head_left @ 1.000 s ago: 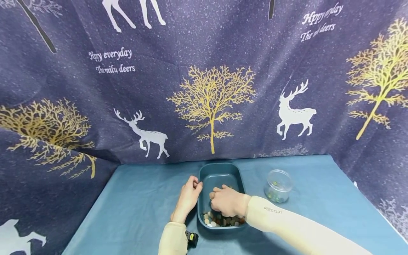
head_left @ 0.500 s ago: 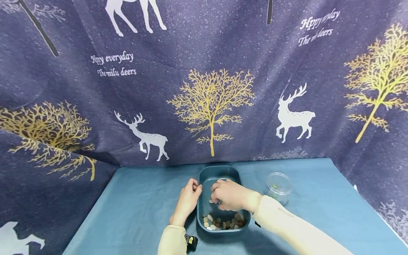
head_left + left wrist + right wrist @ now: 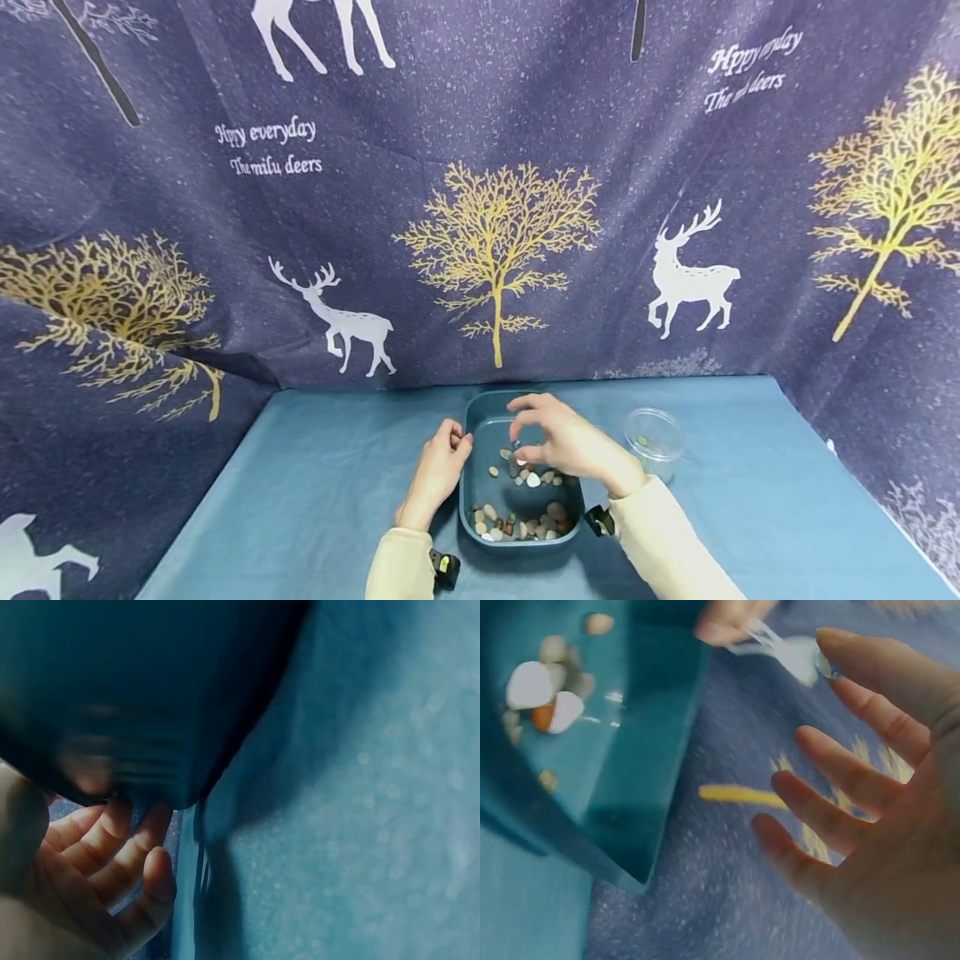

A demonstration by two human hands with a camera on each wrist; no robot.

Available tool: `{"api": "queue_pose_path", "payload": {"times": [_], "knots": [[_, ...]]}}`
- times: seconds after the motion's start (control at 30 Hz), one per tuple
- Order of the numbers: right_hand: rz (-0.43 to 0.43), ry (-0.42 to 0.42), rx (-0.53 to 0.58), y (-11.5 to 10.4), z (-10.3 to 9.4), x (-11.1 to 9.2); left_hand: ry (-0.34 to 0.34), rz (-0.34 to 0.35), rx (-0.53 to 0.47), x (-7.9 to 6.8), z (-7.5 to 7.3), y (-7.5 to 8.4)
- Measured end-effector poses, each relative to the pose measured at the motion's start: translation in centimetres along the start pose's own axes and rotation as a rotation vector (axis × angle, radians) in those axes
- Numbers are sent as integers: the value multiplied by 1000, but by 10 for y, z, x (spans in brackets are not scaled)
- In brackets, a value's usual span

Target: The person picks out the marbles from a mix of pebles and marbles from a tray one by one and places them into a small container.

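A dark teal rectangular tub (image 3: 465, 500) holds several pebbles (image 3: 489, 511) along its near end, with more near its middle. My left hand (image 3: 438, 471) holds the tub's left rim, its fingers on the outer wall in the left wrist view. Above the tub is my right hand (image 3: 562, 437), thumb and index finger pinching a small clear glass marble (image 3: 827, 667) with blue in it. The other fingers of that hand are spread in the right wrist view.
A clear round plastic jar (image 3: 655, 437) with green-tinted marbles stands right of the tub on the blue tablecloth (image 3: 322, 492). Behind the table hangs a dark curtain (image 3: 450, 100) with deer and trees.
My right hand has risen from among the pebbles, uncovering those in the tub's middle, and now shows a marble between thumb and index finger. The left hand stays at the rim.
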State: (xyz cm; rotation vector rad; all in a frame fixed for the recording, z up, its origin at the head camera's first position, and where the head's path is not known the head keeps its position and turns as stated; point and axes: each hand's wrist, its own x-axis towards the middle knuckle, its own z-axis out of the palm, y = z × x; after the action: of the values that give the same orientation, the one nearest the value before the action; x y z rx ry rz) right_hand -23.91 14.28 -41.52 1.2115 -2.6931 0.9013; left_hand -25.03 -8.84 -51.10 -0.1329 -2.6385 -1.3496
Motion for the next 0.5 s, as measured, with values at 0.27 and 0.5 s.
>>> {"api": "queue_pose_path", "payload": {"times": [0.27, 0.5], "knots": [[81, 228, 118, 13, -11, -13, 13, 6, -10, 0, -2, 1], [111, 261, 77, 17, -8, -19, -12, 4, -18, -1, -2, 0]]}}
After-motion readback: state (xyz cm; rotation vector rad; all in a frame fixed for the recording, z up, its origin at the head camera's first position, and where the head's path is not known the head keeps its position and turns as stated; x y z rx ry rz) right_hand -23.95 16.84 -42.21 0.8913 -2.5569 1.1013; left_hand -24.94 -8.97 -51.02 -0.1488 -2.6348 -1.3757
